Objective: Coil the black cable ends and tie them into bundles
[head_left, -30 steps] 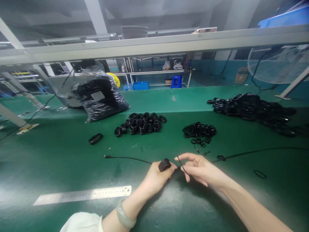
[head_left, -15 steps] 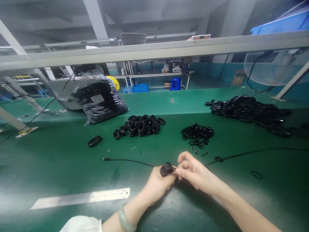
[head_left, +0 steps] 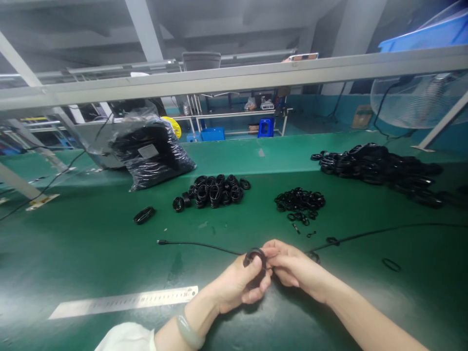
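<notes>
A black cable (head_left: 199, 244) is partly wound into a small coil (head_left: 260, 277) held by my left hand (head_left: 239, 280), its thumb pressed across the loops. One end of the cable, with a plug (head_left: 161, 242), lies out to the left on the green table. The other length (head_left: 380, 231) runs off to the right past my right hand (head_left: 292, 263). That hand is closed beside the coil, its fingertips pinching at the coil's right side; the part between them is mostly hidden. A greenish bangle (head_left: 190, 332) circles my left wrist.
A steel ruler (head_left: 124, 302) lies at the left front. Behind are wound cable coils (head_left: 214, 191), a heap of small black loops (head_left: 300, 200), a larger cable pile (head_left: 376, 165) and a plastic bag (head_left: 157, 156). A single coil (head_left: 144, 215) sits left.
My left hand has turned so its thumb now lies over the coil, which faces me more openly. My right hand has lowered slightly and closed in against the coil.
</notes>
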`<state>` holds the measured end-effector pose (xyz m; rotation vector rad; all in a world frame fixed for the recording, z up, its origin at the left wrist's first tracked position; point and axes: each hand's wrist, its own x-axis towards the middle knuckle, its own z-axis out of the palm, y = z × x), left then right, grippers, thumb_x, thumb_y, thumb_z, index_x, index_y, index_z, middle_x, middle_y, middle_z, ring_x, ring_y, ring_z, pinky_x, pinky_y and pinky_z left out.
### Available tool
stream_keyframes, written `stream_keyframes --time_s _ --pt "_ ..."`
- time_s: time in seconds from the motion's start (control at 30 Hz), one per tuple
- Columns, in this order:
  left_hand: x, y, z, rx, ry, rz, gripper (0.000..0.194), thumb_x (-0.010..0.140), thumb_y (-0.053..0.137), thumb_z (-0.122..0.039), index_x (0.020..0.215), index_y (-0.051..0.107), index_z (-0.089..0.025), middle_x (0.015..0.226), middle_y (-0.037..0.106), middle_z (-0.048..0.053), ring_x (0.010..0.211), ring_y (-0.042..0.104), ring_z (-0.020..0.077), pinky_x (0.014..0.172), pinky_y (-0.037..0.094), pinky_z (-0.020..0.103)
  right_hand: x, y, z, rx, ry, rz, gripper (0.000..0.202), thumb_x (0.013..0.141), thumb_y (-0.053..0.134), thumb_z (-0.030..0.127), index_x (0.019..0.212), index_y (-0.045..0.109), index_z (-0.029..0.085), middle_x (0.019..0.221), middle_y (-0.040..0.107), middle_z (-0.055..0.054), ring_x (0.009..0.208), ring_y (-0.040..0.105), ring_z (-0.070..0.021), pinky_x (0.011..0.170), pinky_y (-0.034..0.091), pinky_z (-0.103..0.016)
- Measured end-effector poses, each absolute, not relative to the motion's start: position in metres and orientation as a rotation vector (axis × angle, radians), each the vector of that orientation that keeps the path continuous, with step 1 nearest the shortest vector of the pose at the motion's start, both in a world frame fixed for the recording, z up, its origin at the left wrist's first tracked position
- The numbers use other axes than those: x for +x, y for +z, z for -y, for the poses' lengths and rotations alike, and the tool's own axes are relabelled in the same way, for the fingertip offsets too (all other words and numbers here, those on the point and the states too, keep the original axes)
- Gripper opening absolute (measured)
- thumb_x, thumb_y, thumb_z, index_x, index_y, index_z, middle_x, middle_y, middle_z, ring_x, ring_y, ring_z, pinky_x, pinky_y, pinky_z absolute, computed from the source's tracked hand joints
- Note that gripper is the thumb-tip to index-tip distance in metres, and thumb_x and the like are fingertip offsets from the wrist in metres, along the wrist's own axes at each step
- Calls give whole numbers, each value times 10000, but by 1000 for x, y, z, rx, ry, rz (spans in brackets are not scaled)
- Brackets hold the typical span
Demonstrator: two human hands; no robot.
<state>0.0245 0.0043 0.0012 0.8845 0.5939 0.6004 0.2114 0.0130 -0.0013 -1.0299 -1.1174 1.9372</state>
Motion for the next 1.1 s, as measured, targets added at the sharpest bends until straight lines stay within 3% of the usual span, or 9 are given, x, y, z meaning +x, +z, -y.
stream_keyframes --time_s 0.1,0.2,0.3,0.37,0.5,0.7,0.8,0.93,1.1 --pt "24 -2 -6 839 575 -552 801 787 504 -772 1342 509 -195 655 494 -44 398 309 20 369 159 170 213 -6 -16 -992 2006 727 258 716 734 214 946 619 189 713 621 36 433 364 -32 457 306 -181" --pt "25 -3 -9 766 585 -561 771 802 431 -795 1313 517 -224 697 487 -34 433 349 37 376 192 161 213 -4 -16 -1015 1757 715 295 710 750 229 980 632 218 889 645 12 522 470 -53 552 400 -214" --pt "25 -4 -12 679 554 -553 696 862 377 -745 1121 627 -149 803 527 23 556 522 97 423 380 197 211 1 -11 -1046 1534 1026 282 761 695 264 1041 659 244 1003 649 0 549 518 -67 650 456 -268" --pt "25 -5 -12 672 522 -514 562 909 428 -609 1000 656 -104 912 568 76 706 615 148 593 518 267 209 4 -9 -1058 1511 1187 307 781 665 278 1087 666 250 946 670 -6 562 549 -96 672 470 -297" --pt "23 -4 -9 765 547 -554 275 895 631 -350 1066 623 -134 1077 597 91 885 664 165 865 529 348 208 3 -8 -1076 1502 1318 288 827 604 325 1089 675 227 589 598 36 549 549 -144 606 448 -288" --pt "25 -4 -8 956 612 -669 540 757 803 -279 1220 542 -179 1064 601 61 776 656 119 682 567 263 209 0 -10 -1027 1477 1372 222 834 554 319 950 707 207 591 597 23 584 578 -159 644 469 -309" --pt "28 -5 -7 1034 641 -733 676 695 841 -214 1276 496 -200 1093 605 69 800 646 135 611 573 247 210 0 -9 -1046 1431 1386 263 823 520 244 1026 686 223 612 578 29 578 568 -154 639 476 -307" --pt "34 -7 -5 1132 696 -905 667 701 823 -226 1271 479 -191 1051 620 72 576 586 80 457 509 224 213 1 -6 -1022 1142 1561 258 845 556 217 1061 688 268 1017 570 -36 690 583 -137 728 512 -329" --pt "34 -5 -6 1066 850 -842 647 676 844 -199 1223 498 -206 1157 604 87 857 647 164 664 562 269 216 -3 -9 -1016 984 1767 202 902 610 284 1073 717 285 1097 512 -70 904 611 -201 800 546 -351"
